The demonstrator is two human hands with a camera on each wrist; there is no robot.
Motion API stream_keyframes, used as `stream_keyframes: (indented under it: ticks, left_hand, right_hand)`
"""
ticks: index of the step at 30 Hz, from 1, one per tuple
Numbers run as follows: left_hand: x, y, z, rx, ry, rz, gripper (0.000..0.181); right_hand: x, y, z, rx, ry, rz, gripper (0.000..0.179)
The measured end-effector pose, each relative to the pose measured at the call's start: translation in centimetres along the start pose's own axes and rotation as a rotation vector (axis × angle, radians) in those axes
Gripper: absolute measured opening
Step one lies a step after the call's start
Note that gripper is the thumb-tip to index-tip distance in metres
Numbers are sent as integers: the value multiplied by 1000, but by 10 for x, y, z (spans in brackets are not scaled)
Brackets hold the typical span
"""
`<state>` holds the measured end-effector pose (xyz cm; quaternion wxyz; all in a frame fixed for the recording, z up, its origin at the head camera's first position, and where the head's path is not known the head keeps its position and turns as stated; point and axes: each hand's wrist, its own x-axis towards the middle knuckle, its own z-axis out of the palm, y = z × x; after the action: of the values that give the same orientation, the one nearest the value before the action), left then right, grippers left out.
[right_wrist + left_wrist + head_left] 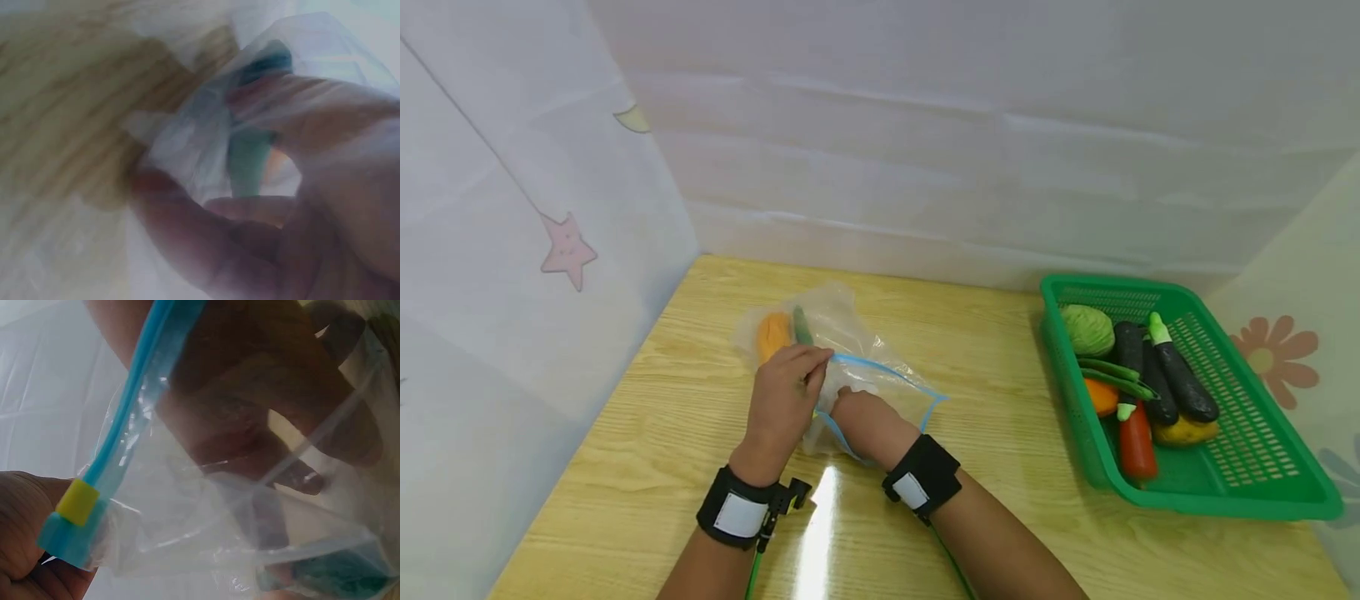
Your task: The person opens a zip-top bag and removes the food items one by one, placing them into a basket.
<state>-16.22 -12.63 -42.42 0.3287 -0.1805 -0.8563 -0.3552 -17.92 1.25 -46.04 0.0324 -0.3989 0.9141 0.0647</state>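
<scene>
A clear zip bag [891,383] with blue edging lies on the wooden table, its mouth spread apart. My left hand [782,400] pinches the blue edge near one end, close to the yellow slider [78,502] in the left wrist view. Through the mouth reaches my right hand [872,425], its fingers inside the bag, loosely bent and apart, seen through the film in the left wrist view. Just beyond the left hand, an orange vegetable [772,333] and a slim green one [802,325] lie under clear plastic. A dark green piece [249,159] shows behind the right fingers.
At the right of the table [985,350] stands a green plastic basket [1240,504]. It holds a cabbage [1086,331], dark eggplants [1183,379], green pods [1116,377], a red vegetable [1137,446] and other produce. A white sheet [880,167] hangs behind the table.
</scene>
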Motion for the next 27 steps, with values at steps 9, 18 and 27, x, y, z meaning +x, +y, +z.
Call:
stream_keyframes:
  ticks: [9, 18, 27]
  left_hand:
    - [3, 2, -4, -15, 19, -2, 17]
    - [2, 2, -2, -10, 2, -6, 17]
    - [1, 2, 3, 0, 9, 10, 16]
  right_hand:
    - [-4, 7, 0, -159, 233, -126, 12]
    - [1, 13, 4, 147, 137, 44, 27]
    - [-14, 28, 4, 123, 201, 14, 9]
